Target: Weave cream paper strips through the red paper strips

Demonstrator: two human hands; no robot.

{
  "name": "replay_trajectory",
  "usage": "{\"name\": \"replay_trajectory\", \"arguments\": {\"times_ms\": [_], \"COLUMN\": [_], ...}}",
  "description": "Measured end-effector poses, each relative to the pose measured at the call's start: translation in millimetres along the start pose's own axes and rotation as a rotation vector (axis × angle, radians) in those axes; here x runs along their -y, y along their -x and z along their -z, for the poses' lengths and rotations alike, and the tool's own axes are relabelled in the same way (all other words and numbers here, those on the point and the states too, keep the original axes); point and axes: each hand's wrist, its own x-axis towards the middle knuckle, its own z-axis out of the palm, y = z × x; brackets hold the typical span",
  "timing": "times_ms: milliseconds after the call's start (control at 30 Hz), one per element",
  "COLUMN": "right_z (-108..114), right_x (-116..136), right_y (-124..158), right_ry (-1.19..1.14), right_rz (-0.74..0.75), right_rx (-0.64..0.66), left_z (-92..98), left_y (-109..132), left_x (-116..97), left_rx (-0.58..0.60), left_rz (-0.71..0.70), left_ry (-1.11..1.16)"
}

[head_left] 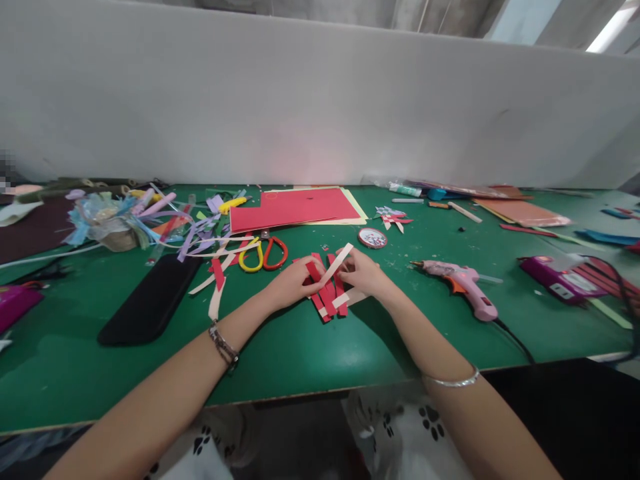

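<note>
Red and cream paper strips (pixel 327 293) cross over and under one another in a small woven piece on the table in front of me. My left hand (pixel 293 283) is closed on its left side, thumb pressed on the strips. From the other side my right hand (pixel 367 273) grips with curled fingertips, partly hiding the weave. A cream strip (pixel 336 265) slants up between both hands with its upper end free. Left of the weave lie scissors (pixel 263 255) with one yellow and one red handle loop, near loose paper strips (pixel 218 283).
Red paper sheets (pixel 305 208) lie behind my hands, with a round dish of small beads (pixel 373 238) nearby. To the right rest a pink glue gun (pixel 463 283) and a purple box (pixel 560 277). A black phone-like slab (pixel 150 303) and coloured scraps (pixel 205 227) occupy the left.
</note>
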Motion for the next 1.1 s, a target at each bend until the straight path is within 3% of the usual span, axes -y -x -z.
{"name": "replay_trajectory", "arguments": {"times_ms": [133,400,600,833,1100], "right_z": [2,8,11,12,13], "right_x": [5,27,27,30,37], "right_y": [2,15,18,23,34], "right_ry": [-0.06,-0.26,-0.382,-0.372,-0.513], "right_rz": [-0.04,-0.257,-0.277,-0.303,-0.328], "right_rx": [0.042,0.059,0.11,0.072,-0.031], "left_z": [0.1,-0.8,-1.9,-2.6,-2.4], "left_y": [0,-1,-2,-2,-1], "left_x": [1,4,5,6,6], "left_rx": [0.01,0.021,0.02,0.017,0.016], "left_rz": [-0.006,-0.019,-0.021,-0.011,-0.016], "left_ry": [0.001,-0.018,-0.047,-0.04,-0.031]}}
